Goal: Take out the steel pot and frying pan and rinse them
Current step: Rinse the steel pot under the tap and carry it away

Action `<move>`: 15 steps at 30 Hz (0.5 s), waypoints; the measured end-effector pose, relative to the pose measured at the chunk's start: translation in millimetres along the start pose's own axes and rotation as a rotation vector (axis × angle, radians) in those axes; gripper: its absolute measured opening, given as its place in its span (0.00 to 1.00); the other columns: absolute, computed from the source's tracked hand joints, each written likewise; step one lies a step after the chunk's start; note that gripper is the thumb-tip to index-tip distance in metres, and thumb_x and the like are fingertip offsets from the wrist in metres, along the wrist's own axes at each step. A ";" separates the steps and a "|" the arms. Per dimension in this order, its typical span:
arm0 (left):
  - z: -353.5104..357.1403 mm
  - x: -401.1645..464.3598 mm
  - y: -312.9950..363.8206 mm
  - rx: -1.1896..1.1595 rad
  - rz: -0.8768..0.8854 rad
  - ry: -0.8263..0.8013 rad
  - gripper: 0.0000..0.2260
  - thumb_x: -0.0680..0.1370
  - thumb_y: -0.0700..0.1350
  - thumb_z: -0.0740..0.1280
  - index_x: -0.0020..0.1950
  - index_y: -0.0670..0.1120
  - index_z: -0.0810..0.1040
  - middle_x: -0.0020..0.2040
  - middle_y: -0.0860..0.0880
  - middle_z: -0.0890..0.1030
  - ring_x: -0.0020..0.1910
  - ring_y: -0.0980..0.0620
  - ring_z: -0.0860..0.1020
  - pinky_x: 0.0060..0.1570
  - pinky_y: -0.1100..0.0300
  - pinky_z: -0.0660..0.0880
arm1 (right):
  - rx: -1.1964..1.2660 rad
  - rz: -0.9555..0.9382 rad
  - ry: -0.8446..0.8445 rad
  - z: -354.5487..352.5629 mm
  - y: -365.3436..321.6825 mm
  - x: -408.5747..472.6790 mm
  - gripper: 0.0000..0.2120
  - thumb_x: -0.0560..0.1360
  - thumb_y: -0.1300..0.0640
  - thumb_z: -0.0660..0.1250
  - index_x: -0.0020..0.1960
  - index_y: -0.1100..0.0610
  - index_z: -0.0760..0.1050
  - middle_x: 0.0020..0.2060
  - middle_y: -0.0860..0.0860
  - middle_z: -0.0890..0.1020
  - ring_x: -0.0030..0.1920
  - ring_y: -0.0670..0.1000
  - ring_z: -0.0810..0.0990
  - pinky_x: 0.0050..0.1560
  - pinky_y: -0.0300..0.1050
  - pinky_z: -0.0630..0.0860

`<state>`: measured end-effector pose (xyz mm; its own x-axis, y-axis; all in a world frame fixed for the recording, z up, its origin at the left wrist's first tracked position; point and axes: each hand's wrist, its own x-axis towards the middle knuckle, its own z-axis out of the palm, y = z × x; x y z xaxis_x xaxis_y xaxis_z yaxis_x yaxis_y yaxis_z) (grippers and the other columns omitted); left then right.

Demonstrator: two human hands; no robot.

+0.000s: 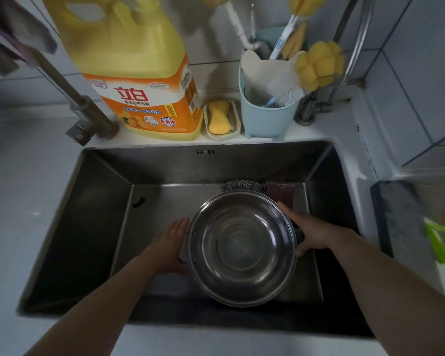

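Note:
A round steel pot (242, 246) sits low inside the steel sink (93, 201), its shiny inside facing up. My left hand (171, 246) is at the pot's left side, fingers stretched along the wall and over the left handle. My right hand (310, 233) grips the right side, thumb by the rim, fingers round the right handle. No frying pan is in view.
A steel wool ball (243, 185) and a dark scouring pad (280, 192) lie behind the pot. On the ledge stand a yellow detergent jug (144, 80), a soap dish (220, 120) and a blue brush holder (266, 111). Taps rise at left (88, 109) and right (355, 47).

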<state>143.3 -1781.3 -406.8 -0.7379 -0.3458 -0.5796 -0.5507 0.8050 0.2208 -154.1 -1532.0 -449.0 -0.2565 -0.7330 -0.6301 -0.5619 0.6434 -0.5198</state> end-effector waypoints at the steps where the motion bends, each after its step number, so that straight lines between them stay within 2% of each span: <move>1: 0.7 0.9 -1.5 0.007 0.014 -0.002 0.61 0.64 0.60 0.78 0.78 0.44 0.35 0.79 0.49 0.41 0.78 0.50 0.42 0.74 0.54 0.49 | 0.001 0.002 0.001 0.0 -0.2 -0.2 0.67 0.57 0.59 0.83 0.62 0.22 0.31 0.75 0.55 0.60 0.74 0.54 0.62 0.73 0.52 0.64; 5: 9.9 5.9 -8.8 -0.066 0.053 0.010 0.64 0.59 0.61 0.79 0.78 0.46 0.36 0.80 0.48 0.47 0.78 0.49 0.48 0.74 0.56 0.50 | 0.012 -0.004 0.014 0.7 0.1 -0.2 0.69 0.56 0.59 0.84 0.58 0.15 0.31 0.75 0.54 0.61 0.74 0.54 0.62 0.72 0.53 0.65; 9: 12.9 5.9 -11.5 -0.136 0.090 0.031 0.65 0.58 0.61 0.79 0.78 0.47 0.36 0.79 0.46 0.51 0.77 0.47 0.53 0.73 0.57 0.52 | -0.004 0.004 0.013 -0.1 -1.7 -2.4 0.69 0.56 0.59 0.84 0.58 0.16 0.31 0.75 0.55 0.60 0.74 0.55 0.62 0.72 0.52 0.65; 12: 12.6 7.4 -12.9 -0.160 0.125 0.026 0.66 0.57 0.63 0.79 0.78 0.49 0.35 0.79 0.47 0.52 0.76 0.47 0.54 0.73 0.56 0.55 | -0.004 0.006 0.010 -0.2 -3.1 -3.4 0.69 0.55 0.58 0.84 0.57 0.15 0.30 0.75 0.55 0.61 0.73 0.55 0.63 0.71 0.53 0.66; 15: 11.7 10.0 -12.6 -0.187 0.165 0.039 0.66 0.57 0.58 0.81 0.78 0.49 0.37 0.79 0.48 0.47 0.77 0.47 0.52 0.72 0.59 0.54 | -0.026 0.010 0.003 1.1 -4.7 -5.4 0.71 0.52 0.55 0.85 0.60 0.17 0.29 0.75 0.55 0.61 0.73 0.55 0.63 0.71 0.53 0.66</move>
<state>147.3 -1789.3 -424.6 -0.8364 -0.2383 -0.4935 -0.4813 0.7501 0.4535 -149.2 -1530.9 -443.8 -0.2640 -0.7273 -0.6335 -0.5799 0.6445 -0.4984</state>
